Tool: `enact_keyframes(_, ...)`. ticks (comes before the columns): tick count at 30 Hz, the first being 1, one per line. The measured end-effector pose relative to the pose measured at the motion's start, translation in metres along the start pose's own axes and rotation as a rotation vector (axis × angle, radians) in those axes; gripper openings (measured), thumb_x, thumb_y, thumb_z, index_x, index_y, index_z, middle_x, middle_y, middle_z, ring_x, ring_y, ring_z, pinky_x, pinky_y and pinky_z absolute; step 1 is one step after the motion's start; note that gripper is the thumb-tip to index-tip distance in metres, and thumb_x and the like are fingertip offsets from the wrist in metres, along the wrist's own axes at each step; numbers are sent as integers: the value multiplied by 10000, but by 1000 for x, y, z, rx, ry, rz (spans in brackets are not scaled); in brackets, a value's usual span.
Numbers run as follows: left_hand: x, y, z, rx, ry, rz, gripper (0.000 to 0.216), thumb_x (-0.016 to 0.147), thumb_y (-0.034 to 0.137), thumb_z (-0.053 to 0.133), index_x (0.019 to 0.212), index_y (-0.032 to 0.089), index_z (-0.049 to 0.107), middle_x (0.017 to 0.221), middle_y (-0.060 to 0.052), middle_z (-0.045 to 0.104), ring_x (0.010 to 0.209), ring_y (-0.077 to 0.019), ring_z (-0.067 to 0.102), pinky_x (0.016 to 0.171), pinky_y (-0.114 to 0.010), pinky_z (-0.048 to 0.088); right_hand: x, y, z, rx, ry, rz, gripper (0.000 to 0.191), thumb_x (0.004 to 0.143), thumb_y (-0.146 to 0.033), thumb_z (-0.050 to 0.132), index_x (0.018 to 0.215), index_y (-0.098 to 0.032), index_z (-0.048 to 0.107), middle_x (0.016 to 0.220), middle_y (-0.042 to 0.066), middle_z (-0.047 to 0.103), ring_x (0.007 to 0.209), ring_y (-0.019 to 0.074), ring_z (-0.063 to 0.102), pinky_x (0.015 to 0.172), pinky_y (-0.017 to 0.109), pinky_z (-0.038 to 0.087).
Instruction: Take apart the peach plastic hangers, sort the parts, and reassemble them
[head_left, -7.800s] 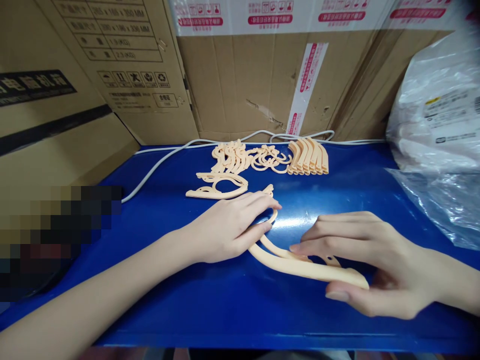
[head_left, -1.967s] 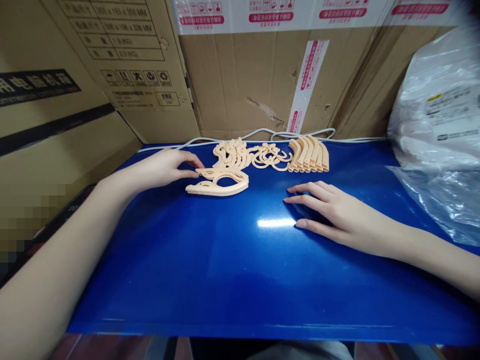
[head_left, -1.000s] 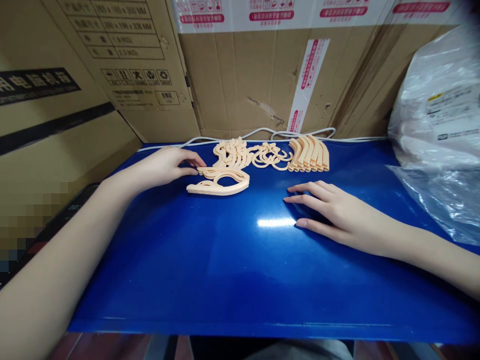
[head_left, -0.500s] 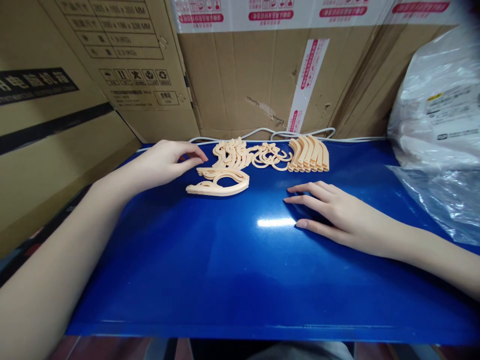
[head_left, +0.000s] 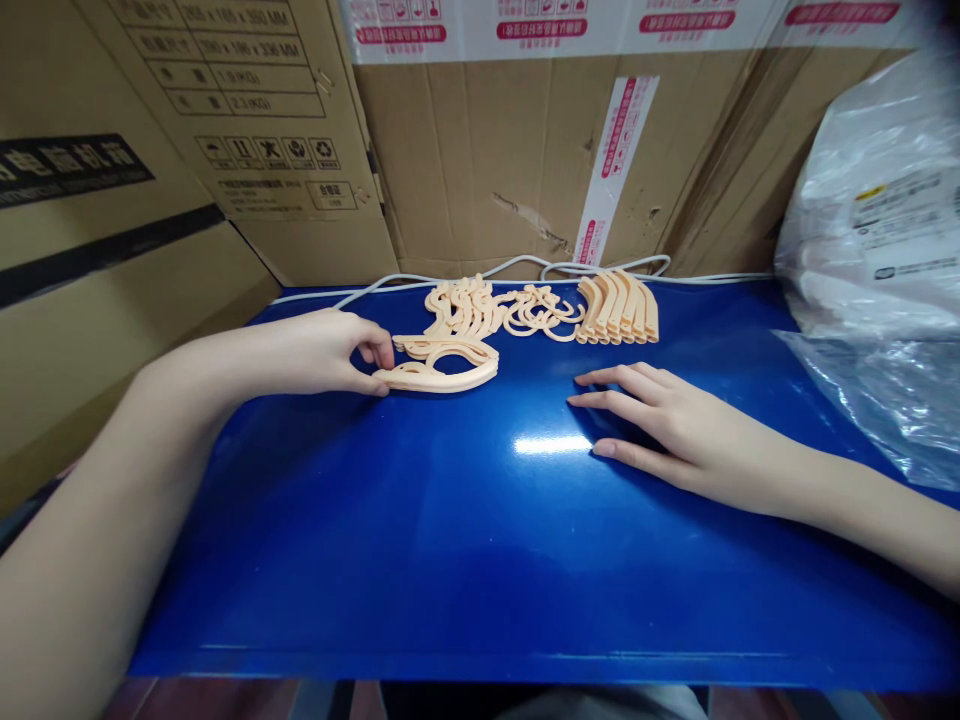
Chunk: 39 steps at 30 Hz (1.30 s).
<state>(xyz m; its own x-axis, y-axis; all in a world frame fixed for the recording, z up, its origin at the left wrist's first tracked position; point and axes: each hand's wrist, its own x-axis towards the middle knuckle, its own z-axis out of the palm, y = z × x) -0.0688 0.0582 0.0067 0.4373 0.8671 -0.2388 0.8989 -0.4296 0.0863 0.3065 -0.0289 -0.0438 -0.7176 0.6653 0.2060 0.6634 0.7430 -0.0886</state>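
pinching in the grip of the left hand (head_left: pixel 326 350) the left end of stacked cream-coloured, curved plastic hangers (head_left: pixel 454 382) | lying flat on the glossy blue counter (head_left: pixel 450 520), just in front of wavy cream plastic pieces (head_left: pixel 466 312) | spreading the right hand (head_left: pixel 664 420) wide, palm down, well apart

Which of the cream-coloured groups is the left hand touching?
The looped stack, foremost of the groups: the left hand has thumb and finger on its left end. The wavy pieces, hooks and row of curved pieces lie farther back, untouched.
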Motion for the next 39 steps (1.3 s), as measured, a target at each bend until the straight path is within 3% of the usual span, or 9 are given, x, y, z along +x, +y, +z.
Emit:
enact_keyframes(16, 2, 1, -1, -8, 7, 27, 308, 700, 524, 609, 853, 282, 724, 925, -16, 736, 869, -246, 658, 700, -309, 478, 1, 0, 0, 23, 17, 7, 427, 987, -429, 461, 1329, -206, 586, 1357, 144, 568, 1203, 286, 566, 985, 484, 482)
enact_keyframes(25, -1, 4, 1, 6, 41, 88, 304, 764, 461, 572, 878, 229, 731, 861, 25, 716, 802, -173, 643, 673, -264, 456, 1, 0, 0, 9, 4, 9, 435, 991, -436, 451, 1328, -194, 584, 1366, 150, 559, 1209, 284, 559, 992, 475, 476)
enact_keyframes(31, 0, 3, 1, -14, 4, 55, 277, 744, 477, 596, 863, 258, 718, 888, -3, 728, 824, -211, 651, 674, -288, 475, 1, 0, 0, 18, 17, 9, 427, 981, -432, 473, 1329, -211, 588, 1359, 138, 570, 1205, 284, 566, 987, 483, 487)
enact_keyframes(36, 0, -1, 0, -44, -8, 15, 384, 707, 512, 603, 972, 254, 710, 926, 16, 731, 870, -192, 661, 709, -256, 499, 1, 0, 0, -1, 3, -2, 437, 998, -434, 443, 1338, -193, 574, 1364, 147, 561, 1208, 282, 556, 989, 487, 485)
enact_keyframes(39, -2, -10, -2, -73, -12, -6, 471, 670, 432, 578, 1080, 226, 683, 961, 37, 728, 887, -170, 659, 728, -222, 503, 1, 1, 0, -4, -5, 1, 440, 1000, -435, 437, 1342, -190, 568, 1372, 146, 552, 1216, 282, 549, 995, 486, 480)
